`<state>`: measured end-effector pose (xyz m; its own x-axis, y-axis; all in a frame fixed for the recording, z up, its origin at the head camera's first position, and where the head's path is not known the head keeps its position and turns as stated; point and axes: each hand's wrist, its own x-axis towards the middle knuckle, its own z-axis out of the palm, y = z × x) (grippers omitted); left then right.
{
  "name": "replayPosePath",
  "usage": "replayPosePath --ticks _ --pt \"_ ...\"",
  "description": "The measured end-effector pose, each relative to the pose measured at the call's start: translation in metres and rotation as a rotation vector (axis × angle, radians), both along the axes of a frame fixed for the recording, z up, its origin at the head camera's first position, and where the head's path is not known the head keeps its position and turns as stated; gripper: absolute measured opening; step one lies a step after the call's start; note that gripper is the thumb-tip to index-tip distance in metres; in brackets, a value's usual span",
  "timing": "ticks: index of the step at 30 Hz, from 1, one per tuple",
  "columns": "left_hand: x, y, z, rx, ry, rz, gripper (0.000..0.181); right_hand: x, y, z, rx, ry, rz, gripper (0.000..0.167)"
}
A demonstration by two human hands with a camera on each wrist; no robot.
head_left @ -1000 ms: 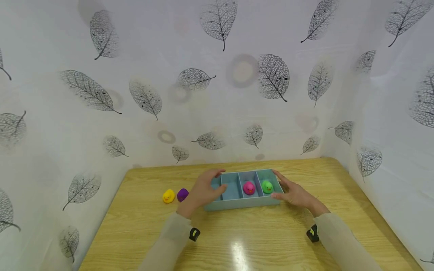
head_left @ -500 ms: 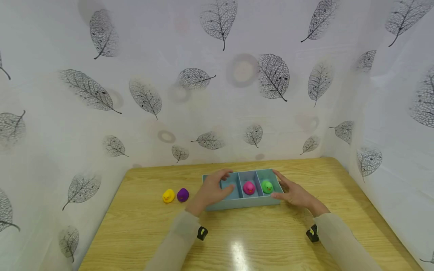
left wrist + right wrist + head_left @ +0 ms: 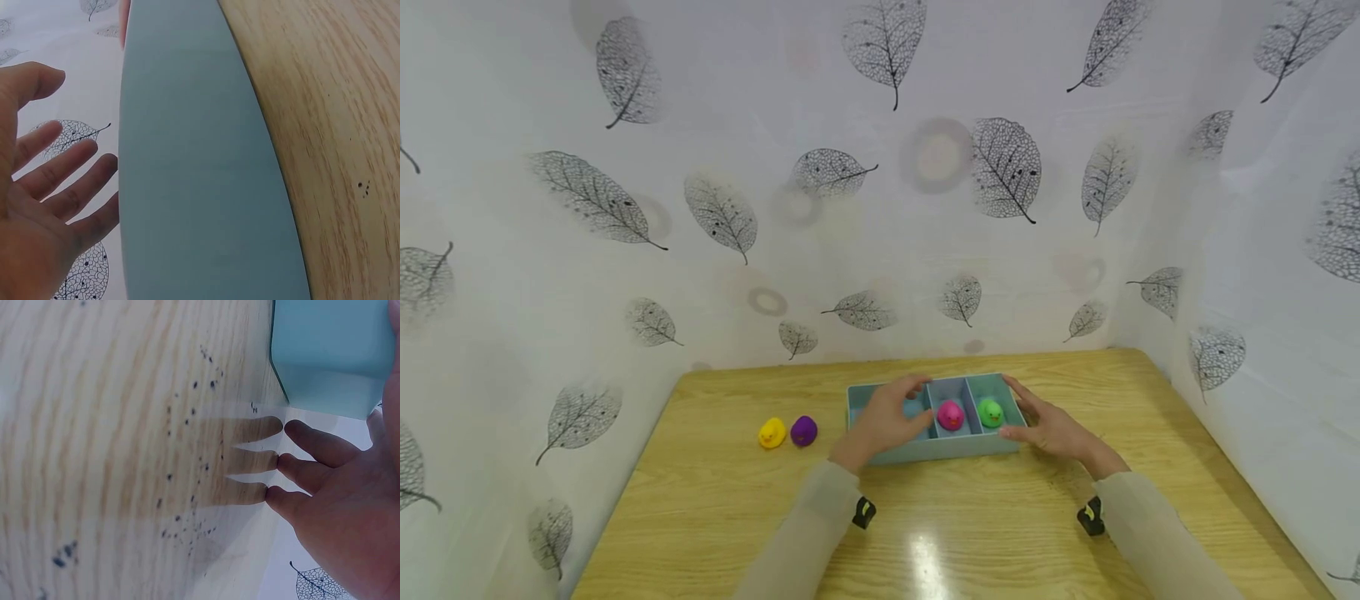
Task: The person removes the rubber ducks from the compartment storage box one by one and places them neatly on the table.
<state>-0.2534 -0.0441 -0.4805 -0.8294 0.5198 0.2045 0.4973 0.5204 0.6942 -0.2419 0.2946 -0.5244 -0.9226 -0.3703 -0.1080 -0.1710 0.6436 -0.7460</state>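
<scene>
A pale blue-green divided box stands on the table, its compartments in a row. One holds a pink toy duck; the rightmost holds a green toy duck. Above the left compartments hovers my left hand, fingers loosely spread and holding nothing, its thumb close to the pink duck. My right hand grips the box's right end between thumb and index finger. In the right wrist view, the other fingertips of that hand touch the tabletop. The left wrist view shows the box's long side beside the hand.
A yellow toy duck and a purple toy duck sit side by side on the wooden table, left of the box. A leaf-printed white sheet surrounds the table's back and sides. Black devices are worn at both wrists.
My left hand has moved right over the box, from its left end towards the pink duck, uncovering the leftmost corner and the purple duck. My right hand and the box stay put.
</scene>
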Motion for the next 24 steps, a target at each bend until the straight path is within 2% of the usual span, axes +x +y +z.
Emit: replayPosePath --ticks 5,15,24 --pt "0.0 0.009 -0.001 -0.035 -0.023 0.008 0.058 0.0 0.0 0.002 -0.014 -0.007 0.007 0.098" --pt "-0.005 0.02 -0.006 -0.103 0.004 -0.009 0.058 -0.001 -0.001 -0.001 -0.009 -0.004 0.002 0.098" --pt "-0.011 0.029 -0.004 -0.159 -0.032 -0.022 0.061 -0.001 0.001 -0.002 -0.002 -0.009 -0.018 0.098"
